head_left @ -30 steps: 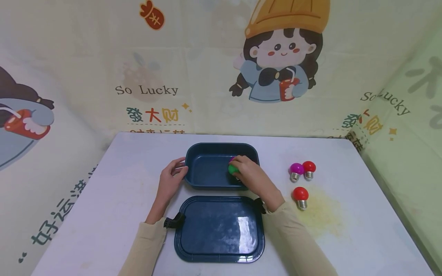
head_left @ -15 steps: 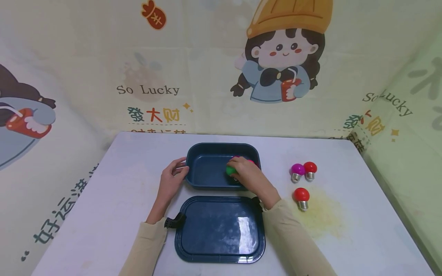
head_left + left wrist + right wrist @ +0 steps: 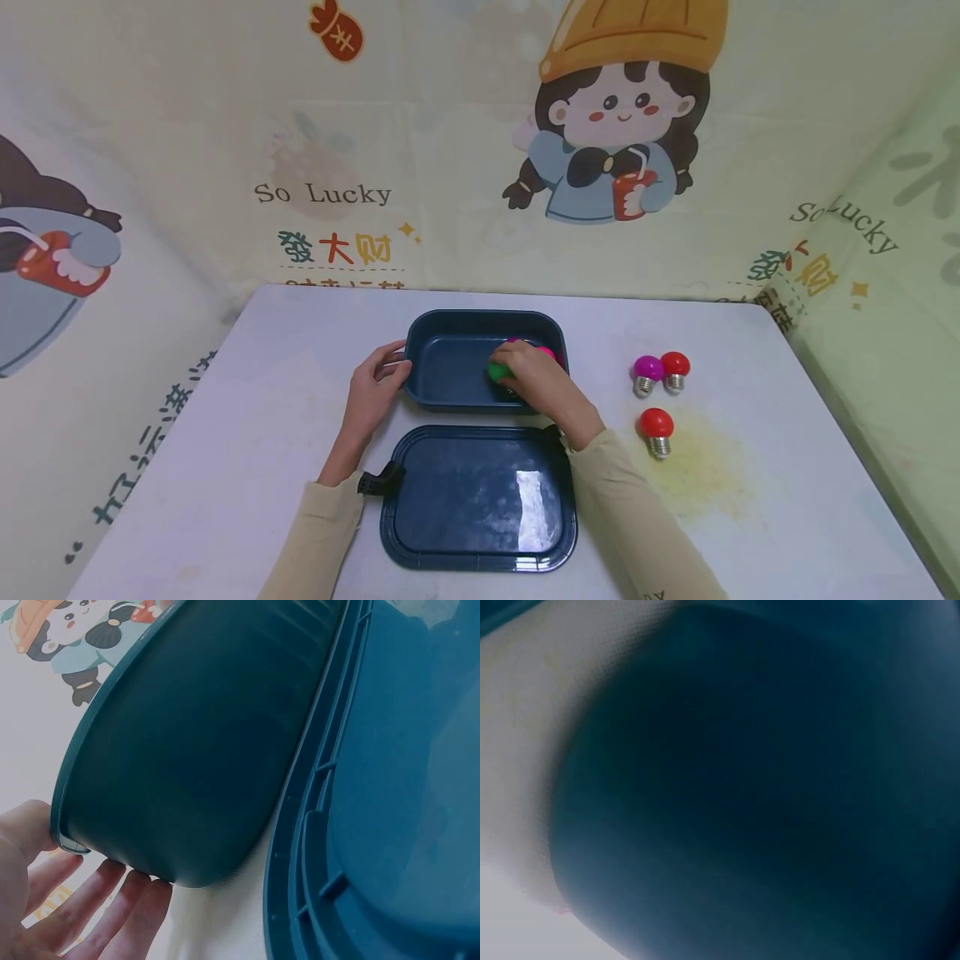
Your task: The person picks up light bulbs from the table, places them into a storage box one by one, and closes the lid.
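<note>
The right hand [image 3: 536, 375] reaches over the near right side of a dark blue-green box [image 3: 446, 367] and pinches a green light bulb [image 3: 498, 372] low inside it. Beneath and beyond those fingers show parts of a pink bulb [image 3: 548, 352] and a purple one [image 3: 513, 340], mostly covered. At the box's left end the left hand [image 3: 375, 377] touches the outer wall. In the left wrist view its fingers [image 3: 101, 904] lie extended with their tips on that wall, and the thumb is at the rim. The right wrist view holds only the box's outside, close up.
A matching lid [image 3: 465, 500] lies flat on the white table [image 3: 285, 383], in front of the box and between the forearms. To the right are a purple bulb [image 3: 648, 367] and a red bulb [image 3: 676, 364] side by side, with another red bulb [image 3: 656, 423] nearer.
The right hand has shifted slightly left inside the box with the green bulb, uncovering more of the pink bulb behind it. The left hand has stayed at the box's end.
</note>
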{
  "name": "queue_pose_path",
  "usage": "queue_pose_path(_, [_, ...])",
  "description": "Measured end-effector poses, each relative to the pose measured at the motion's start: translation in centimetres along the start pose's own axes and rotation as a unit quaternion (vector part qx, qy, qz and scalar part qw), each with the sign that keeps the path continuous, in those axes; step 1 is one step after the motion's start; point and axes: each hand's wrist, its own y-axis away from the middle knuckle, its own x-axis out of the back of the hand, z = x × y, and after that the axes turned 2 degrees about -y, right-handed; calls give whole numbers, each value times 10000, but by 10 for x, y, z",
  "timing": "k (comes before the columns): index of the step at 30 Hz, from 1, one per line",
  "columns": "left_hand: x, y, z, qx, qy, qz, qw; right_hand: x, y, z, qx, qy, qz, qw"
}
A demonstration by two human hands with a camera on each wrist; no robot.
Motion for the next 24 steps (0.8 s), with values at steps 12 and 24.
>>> queue_pose_path(12, [-1,-1,-1,-164,9,36,9999,-3,-1,2,97,90,31,9999])
queue_pose_path(24, [0,2,1,-174,-84,42,9998,5,6,1,209,99,260,9994])
